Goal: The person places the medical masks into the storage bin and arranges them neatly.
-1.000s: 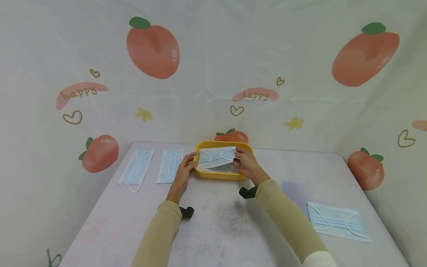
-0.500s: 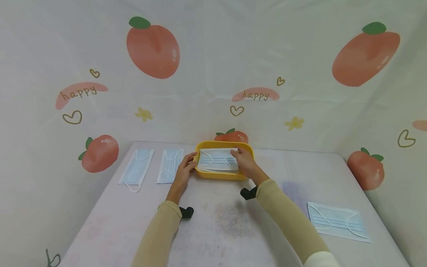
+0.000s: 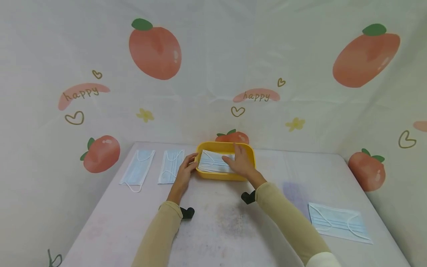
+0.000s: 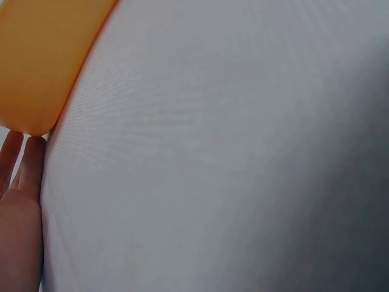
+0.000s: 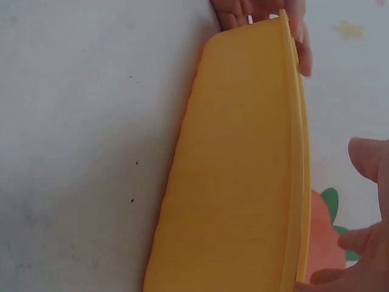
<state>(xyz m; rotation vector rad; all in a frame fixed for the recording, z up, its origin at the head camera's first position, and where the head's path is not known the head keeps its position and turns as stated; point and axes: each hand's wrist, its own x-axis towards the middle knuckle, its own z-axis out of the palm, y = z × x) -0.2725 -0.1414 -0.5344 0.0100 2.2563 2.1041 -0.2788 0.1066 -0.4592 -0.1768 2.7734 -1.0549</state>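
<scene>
In the head view, a yellow plastic tray (image 3: 222,177) stands at the back of the table. Face masks (image 3: 213,162) lie stacked inside, blue pleated side up with white ear loops. My left hand (image 3: 185,171) rests against the tray's left end, and its straight fingers (image 4: 33,164) touch the end wall in the left wrist view. My right hand (image 3: 242,162) is over the tray's right half, thumb and fingers spread, covering the right ends of the masks. The right wrist view shows the right thumb (image 5: 366,158) above the rim, pinching nothing.
Two masks lie lengthwise left of the tray: an outer mask (image 3: 137,167) and an inner mask (image 3: 171,167). Another mask (image 3: 339,223) lies at the front right of the table (image 3: 213,237). A white fruit-printed cloth (image 3: 207,66) hangs close behind the tray.
The right hand held a mask tilted over the tray, laid it flat on the stack, then let go and spread its fingers. The left hand stayed at the tray's end.
</scene>
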